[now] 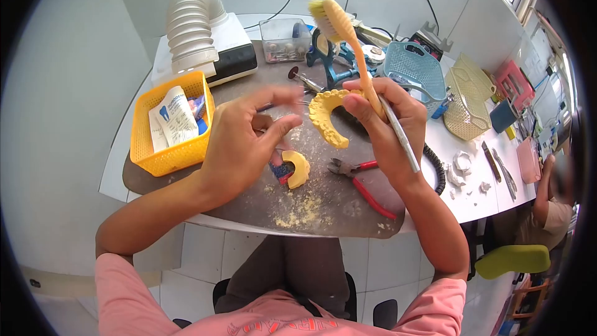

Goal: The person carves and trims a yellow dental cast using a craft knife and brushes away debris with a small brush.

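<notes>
My right hand [401, 127] is closed around an orange toothbrush [359, 56], its bristles up. A slim metal tool [401, 134] lies along the same palm, pointing down toward the wrist. Between that thumb and fingers is a yellow plaster dental cast [323, 118], horseshoe-shaped with teeth along its outer edge. Left of the cast hovers my left hand [236, 137], thumb and fingers apart and curled, fingertips slightly blurred, holding nothing visible. Below it, a second yellow plaster piece [300, 169] rests on the dark mat beside a small blue and red item.
Red-handled cutters [367, 190] lie on the mat [249, 202] among yellow crumbs. A yellow basket [171, 165] with packets stands left, near a white ducted machine [196, 31]. Blue [415, 65] and cream baskets [466, 109] are at right. Another person [547, 211] sits far right.
</notes>
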The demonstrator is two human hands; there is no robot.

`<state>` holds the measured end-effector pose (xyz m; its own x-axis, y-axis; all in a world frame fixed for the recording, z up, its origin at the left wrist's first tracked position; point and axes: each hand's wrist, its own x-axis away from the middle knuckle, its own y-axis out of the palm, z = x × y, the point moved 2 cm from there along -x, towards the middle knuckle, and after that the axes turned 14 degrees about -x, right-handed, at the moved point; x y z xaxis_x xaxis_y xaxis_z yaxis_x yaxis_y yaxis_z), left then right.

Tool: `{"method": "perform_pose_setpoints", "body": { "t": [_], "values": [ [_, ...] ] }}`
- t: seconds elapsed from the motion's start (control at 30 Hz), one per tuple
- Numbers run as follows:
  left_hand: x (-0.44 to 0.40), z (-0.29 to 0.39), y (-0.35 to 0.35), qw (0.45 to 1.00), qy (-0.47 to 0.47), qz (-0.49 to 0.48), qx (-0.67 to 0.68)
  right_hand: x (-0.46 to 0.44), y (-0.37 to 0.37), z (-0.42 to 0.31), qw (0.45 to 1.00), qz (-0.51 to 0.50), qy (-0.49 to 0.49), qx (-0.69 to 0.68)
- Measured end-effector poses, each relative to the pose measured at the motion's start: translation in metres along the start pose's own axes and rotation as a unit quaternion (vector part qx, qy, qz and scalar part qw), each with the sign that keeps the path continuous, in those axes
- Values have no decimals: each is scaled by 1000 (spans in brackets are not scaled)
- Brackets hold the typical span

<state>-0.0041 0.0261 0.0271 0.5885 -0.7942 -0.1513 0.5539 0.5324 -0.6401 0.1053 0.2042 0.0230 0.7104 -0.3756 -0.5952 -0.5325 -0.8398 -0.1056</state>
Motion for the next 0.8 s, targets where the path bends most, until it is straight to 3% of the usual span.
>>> {"method": "perform_pose_setpoints", "body": {
  "t": [0.07, 0.17, 0.2, 0.3, 0.33, 0.37, 0.4, 0.47, 0.6, 0.67, 0.8],
  "values": [
    [-2, -2, 1, 981, -132, -134, -49, 1, -2, -2, 1000, 8, 0, 4],
    [-6, -11, 14, 993, -104, -21, -45, 2, -3, -5, 1000, 13, 11, -5],
    [-7, -6, 23, 991, 11, 136, -5, 3, -3, -4, 1000, 14, 9, 1],
    [-9, -5, 17, 949, 134, 285, 9, 4, -1, -2, 1000, 12, 10, 1],
    [-12, -9, 11, 978, 86, 143, 125, 4, 0, -2, 1000, 7, 11, -5],
    [-14, -9, 9, 971, 36, -5, 236, 4, 0, -1, 1000, 6, 9, -5],
    [-15, -9, 7, 971, 37, -3, 236, 4, 1, 0, 1000, -7, 0, -5],
    [-16, -9, 9, 942, -16, -147, 301, 4, 4, 3, 1000, -23, -15, -8],
    [-13, -17, 15, 922, -30, -144, 357, 0, 2, 3, 999, -37, -11, 8],
    [-9, -21, 16, 881, -49, -123, 454, -2, -5, 0, 999, 26, -24, 0],
    [-5, -24, 10, 848, -58, -116, 514, -11, -26, -2, 987, 22, -117, 110]
  ]
}}
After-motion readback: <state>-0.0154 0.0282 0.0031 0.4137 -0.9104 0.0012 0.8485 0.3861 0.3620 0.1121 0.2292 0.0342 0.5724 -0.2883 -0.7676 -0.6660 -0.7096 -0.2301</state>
